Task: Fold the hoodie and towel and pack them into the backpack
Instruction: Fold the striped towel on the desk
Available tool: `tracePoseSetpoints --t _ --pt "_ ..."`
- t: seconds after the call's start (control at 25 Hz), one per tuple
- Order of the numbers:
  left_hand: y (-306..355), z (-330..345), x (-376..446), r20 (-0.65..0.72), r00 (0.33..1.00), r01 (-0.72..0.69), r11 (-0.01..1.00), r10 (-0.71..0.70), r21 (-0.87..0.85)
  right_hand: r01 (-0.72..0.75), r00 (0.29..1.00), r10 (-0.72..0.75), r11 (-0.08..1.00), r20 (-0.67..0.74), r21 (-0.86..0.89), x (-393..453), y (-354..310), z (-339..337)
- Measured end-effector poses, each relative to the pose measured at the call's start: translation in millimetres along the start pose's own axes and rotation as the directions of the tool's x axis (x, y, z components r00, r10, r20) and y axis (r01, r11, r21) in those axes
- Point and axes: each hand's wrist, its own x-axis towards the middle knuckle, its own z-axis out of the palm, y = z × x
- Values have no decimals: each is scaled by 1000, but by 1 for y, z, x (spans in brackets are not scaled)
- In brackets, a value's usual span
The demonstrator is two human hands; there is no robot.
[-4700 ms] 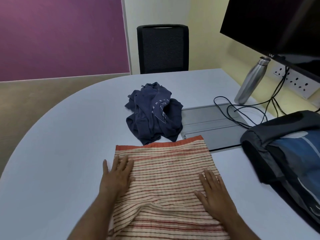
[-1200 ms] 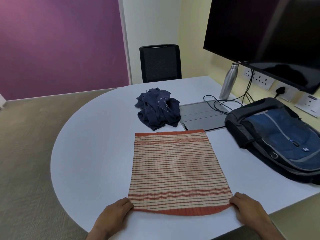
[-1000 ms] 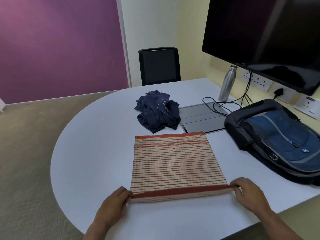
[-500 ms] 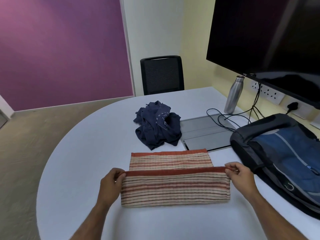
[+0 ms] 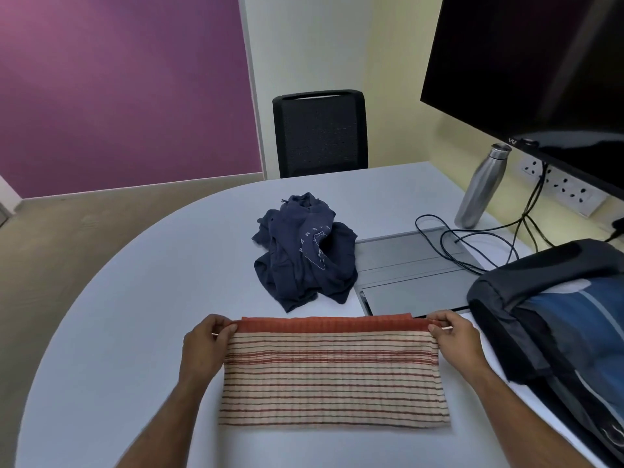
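A cream towel with red stripes (image 5: 332, 373) lies folded in half on the white table (image 5: 135, 298), its red hems stacked at the far edge. My left hand (image 5: 206, 346) pinches the far left corner. My right hand (image 5: 454, 339) pinches the far right corner. Beyond the towel sits a crumpled navy hoodie (image 5: 305, 251). The blue and black backpack (image 5: 557, 325) lies on its side at the right, close to my right hand.
A grey laptop (image 5: 408, 268) with black cables (image 5: 472, 244) over it sits between hoodie and backpack. A steel bottle (image 5: 481, 187) stands by the wall under a large dark screen (image 5: 540, 69). A black chair (image 5: 319, 133) stands at the table's far side.
Both hands carried the towel's near edge away from me and laid it over the far edge, so the towel went from flat to folded in half.
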Motion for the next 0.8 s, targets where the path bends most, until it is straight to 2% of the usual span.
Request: tracePoseSetpoints --t 0.36,0.8 --pt "-15 39 44 75 996 40 997 -45 68 -72 995 78 994 68 -88 44 7 27" --pt "-29 59 55 74 989 113 984 -124 138 -93 991 108 980 81 -174 62 15 54"
